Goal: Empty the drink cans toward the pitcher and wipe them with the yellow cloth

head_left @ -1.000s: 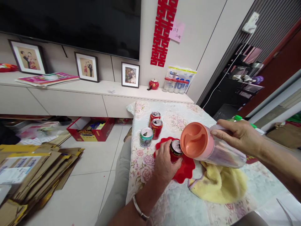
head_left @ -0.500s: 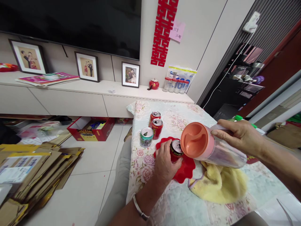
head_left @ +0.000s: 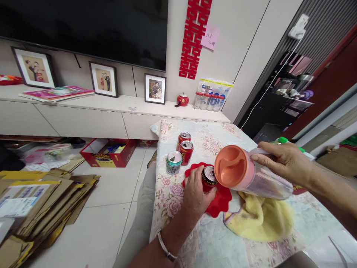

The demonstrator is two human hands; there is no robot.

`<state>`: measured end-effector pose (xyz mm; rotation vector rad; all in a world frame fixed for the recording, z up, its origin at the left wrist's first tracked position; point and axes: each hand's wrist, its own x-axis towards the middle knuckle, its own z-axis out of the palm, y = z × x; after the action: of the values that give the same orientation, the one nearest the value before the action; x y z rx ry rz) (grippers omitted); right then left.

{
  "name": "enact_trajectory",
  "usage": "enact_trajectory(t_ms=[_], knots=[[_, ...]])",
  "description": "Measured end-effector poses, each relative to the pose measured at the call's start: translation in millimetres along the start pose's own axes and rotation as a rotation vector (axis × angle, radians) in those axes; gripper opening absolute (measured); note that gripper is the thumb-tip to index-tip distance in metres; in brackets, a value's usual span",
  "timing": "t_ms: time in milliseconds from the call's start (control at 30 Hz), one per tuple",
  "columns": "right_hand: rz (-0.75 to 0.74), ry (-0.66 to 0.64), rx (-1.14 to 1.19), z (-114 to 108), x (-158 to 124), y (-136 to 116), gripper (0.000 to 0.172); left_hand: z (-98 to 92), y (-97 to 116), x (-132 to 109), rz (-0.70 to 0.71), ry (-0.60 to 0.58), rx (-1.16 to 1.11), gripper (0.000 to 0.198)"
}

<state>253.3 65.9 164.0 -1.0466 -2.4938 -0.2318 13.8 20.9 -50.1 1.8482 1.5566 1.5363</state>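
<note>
My left hand (head_left: 196, 191) is wrapped round an opened dark red drink can (head_left: 209, 178), which stands on a red scalloped plate (head_left: 223, 203). In my right hand (head_left: 284, 160) is the handle of a clear plastic pitcher (head_left: 272, 182) with an orange lid (head_left: 230, 167). The pitcher lies tilted nearly on its side, its lid against or just beside the can's top rim. Whether liquid is flowing I cannot tell. Left of the plate stand a green and silver can (head_left: 173, 163) and two opened red cans (head_left: 186, 152).
A crumpled yellow cloth (head_left: 262, 219) lies under the pitcher on the floral tablecloth (head_left: 170, 190). Bottles with green caps (head_left: 282, 140) stand behind my right hand. Farther back, a cabinet (head_left: 128, 108) carries picture frames and glass jars (head_left: 206, 101). Flattened cardboard (head_left: 50, 201) covers the floor at left.
</note>
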Motion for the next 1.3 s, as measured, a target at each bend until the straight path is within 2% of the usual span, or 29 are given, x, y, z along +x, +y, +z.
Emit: enact_trajectory(t_ms=[700, 967, 1300], knots=[[0.086, -0.041, 0.036, -2.5, 1.6, -4.4, 0.060, -2.3, 1.4, 0.7, -0.003, -0.009, -0.003, 0.080], [0.060, -0.043, 0.027, 0.8, -3.8, 3.2, 0.053, -1.4, 1.8, 0.5, -0.009, 0.002, -0.002, 0.081], [0.035, -0.031, 0.013, -1.6, -1.6, 0.6, 0.055, -2.1, 2.9, 0.7, -0.025, -0.010, -0.011, 0.081]])
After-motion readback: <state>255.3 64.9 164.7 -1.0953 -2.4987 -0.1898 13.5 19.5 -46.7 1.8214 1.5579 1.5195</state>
